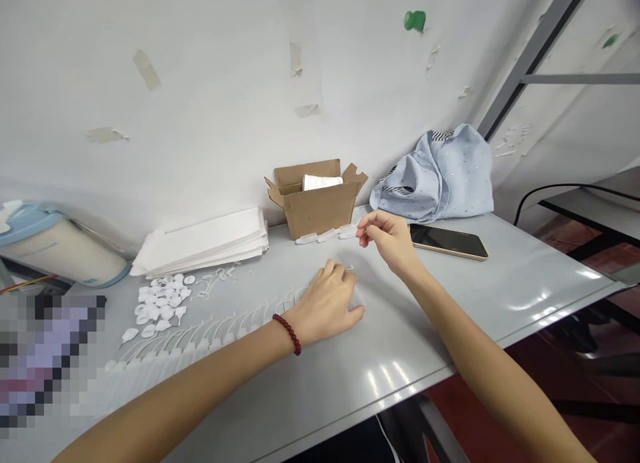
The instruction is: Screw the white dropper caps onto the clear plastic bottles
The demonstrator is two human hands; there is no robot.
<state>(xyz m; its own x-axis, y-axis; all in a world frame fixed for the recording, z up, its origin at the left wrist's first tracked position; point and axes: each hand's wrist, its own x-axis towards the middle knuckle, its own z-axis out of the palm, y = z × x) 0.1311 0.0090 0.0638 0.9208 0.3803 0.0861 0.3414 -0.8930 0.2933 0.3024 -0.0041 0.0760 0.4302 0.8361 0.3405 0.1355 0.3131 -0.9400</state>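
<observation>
My left hand point(331, 301), with a red bead bracelet point(289, 332) on the wrist, rests knuckles-up on the grey table point(450, 316), fingers curled over the end of a long strip of small clear plastic parts point(200, 339). My right hand point(389, 238) hovers just above the table near the cardboard box point(317, 199), thumb and fingers pinched on a small clear plastic piece point(350, 231). More clear pieces point(320, 237) lie in a short row in front of the box.
A pile of white petal-shaped bits point(161, 301) lies at left, a stack of white paper bags point(205, 241) behind it. A phone point(447, 241) and a light-blue cloth bag point(439, 175) sit at right. A white and blue pot point(55, 246) stands far left.
</observation>
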